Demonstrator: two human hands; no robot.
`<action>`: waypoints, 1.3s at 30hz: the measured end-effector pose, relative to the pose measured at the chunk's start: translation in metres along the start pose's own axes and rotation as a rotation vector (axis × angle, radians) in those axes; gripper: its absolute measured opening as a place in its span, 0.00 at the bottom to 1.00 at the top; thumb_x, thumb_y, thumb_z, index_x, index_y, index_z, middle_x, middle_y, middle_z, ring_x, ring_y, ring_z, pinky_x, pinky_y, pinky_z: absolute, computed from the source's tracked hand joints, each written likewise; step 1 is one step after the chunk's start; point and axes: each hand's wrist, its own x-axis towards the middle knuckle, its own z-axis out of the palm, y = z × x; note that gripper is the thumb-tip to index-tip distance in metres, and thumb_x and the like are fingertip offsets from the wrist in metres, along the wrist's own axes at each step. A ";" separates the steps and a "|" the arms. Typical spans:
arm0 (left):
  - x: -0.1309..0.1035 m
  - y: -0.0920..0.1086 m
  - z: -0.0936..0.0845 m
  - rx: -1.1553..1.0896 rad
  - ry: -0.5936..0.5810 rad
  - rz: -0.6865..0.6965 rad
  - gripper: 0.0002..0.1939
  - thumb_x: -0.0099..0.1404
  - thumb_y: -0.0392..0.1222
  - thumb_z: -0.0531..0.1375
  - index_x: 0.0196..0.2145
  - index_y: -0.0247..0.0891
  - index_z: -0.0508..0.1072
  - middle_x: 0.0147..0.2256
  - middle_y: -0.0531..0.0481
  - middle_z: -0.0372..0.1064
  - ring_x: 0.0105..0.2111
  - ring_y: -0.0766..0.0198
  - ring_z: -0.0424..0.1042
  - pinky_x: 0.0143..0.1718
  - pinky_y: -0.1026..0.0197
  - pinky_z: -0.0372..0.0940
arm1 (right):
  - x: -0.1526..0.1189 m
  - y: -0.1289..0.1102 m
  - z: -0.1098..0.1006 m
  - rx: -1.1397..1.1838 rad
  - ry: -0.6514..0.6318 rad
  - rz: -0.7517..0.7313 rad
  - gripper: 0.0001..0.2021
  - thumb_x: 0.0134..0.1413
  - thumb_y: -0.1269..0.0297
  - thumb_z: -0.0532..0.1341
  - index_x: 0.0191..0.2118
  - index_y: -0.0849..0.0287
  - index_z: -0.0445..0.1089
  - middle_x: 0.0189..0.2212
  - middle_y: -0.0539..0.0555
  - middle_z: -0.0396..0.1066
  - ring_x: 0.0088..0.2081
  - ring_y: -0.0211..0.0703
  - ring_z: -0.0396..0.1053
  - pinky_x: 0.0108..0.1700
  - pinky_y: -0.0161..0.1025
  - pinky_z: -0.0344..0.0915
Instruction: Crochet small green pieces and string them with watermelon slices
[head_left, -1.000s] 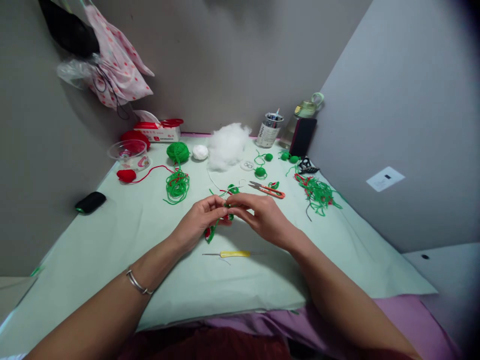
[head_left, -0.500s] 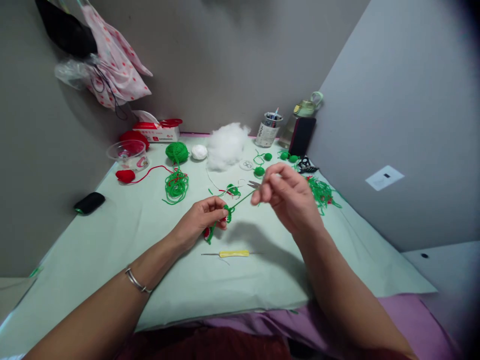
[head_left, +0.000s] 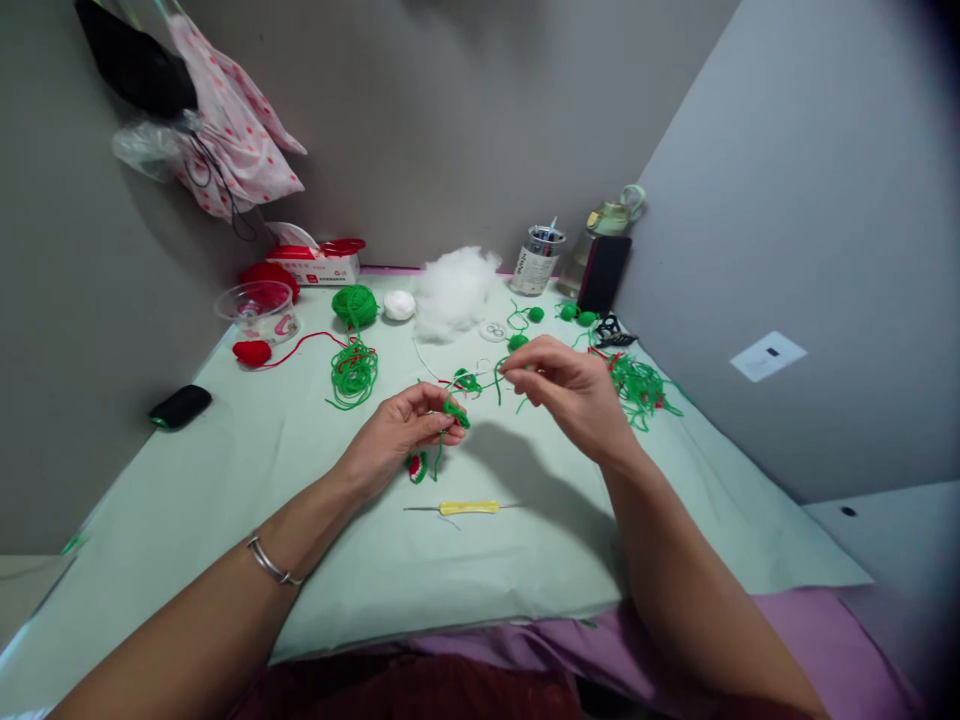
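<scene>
Between the fingers of my left hand (head_left: 409, 430) is a small green crochet piece (head_left: 456, 412), with a green yarn tail hanging below it. Under that hand shows a red, white and green crocheted piece (head_left: 417, 467); whether it joins the held one I cannot tell. My right hand (head_left: 574, 385) pinches a strand of green yarn (head_left: 498, 382) whose loose end dangles from the fingertips. On the table nearer to me lies a crochet hook with a yellow handle (head_left: 469, 507), touched by neither hand.
White stuffing (head_left: 454, 290), a green yarn ball (head_left: 355, 306) and a white yarn ball (head_left: 399, 305) stand at the back. Loose green yarn (head_left: 354, 372) lies left, yarn scraps (head_left: 641, 390) right. A phone (head_left: 604, 275) leans on a bottle (head_left: 609, 215). A black case (head_left: 180, 406) sits far left.
My right hand has come lower, and the strand that was taut between the hands is now slack. The green piece has turned in my left fingers, and a yarn tail now hangs below.
</scene>
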 end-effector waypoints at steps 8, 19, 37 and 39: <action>-0.002 0.001 0.000 -0.019 -0.045 -0.005 0.05 0.66 0.42 0.66 0.39 0.40 0.76 0.39 0.52 0.78 0.38 0.67 0.79 0.47 0.63 0.70 | -0.004 0.005 0.006 -0.382 -0.180 -0.193 0.08 0.63 0.74 0.63 0.38 0.54 0.77 0.34 0.51 0.69 0.35 0.39 0.67 0.36 0.37 0.61; -0.002 0.004 0.001 0.052 -0.045 -0.019 0.06 0.67 0.44 0.64 0.38 0.40 0.76 0.37 0.51 0.77 0.37 0.65 0.77 0.45 0.61 0.70 | -0.005 0.004 0.008 -0.460 -0.246 -0.221 0.08 0.66 0.71 0.61 0.36 0.55 0.76 0.32 0.50 0.67 0.35 0.38 0.67 0.36 0.37 0.61; -0.005 0.009 0.006 0.005 -0.088 -0.052 0.09 0.66 0.44 0.65 0.38 0.37 0.72 0.30 0.50 0.76 0.26 0.68 0.73 0.31 0.65 0.68 | -0.007 0.015 0.022 -0.472 -0.201 -0.141 0.03 0.62 0.66 0.65 0.38 0.57 0.78 0.32 0.52 0.68 0.33 0.40 0.67 0.36 0.37 0.61; -0.004 0.008 0.006 0.004 -0.072 -0.061 0.10 0.66 0.45 0.65 0.38 0.36 0.72 0.29 0.50 0.76 0.26 0.68 0.74 0.31 0.65 0.68 | -0.008 0.015 0.025 -0.436 -0.216 -0.148 0.04 0.64 0.68 0.63 0.39 0.57 0.76 0.32 0.52 0.70 0.33 0.39 0.68 0.36 0.37 0.62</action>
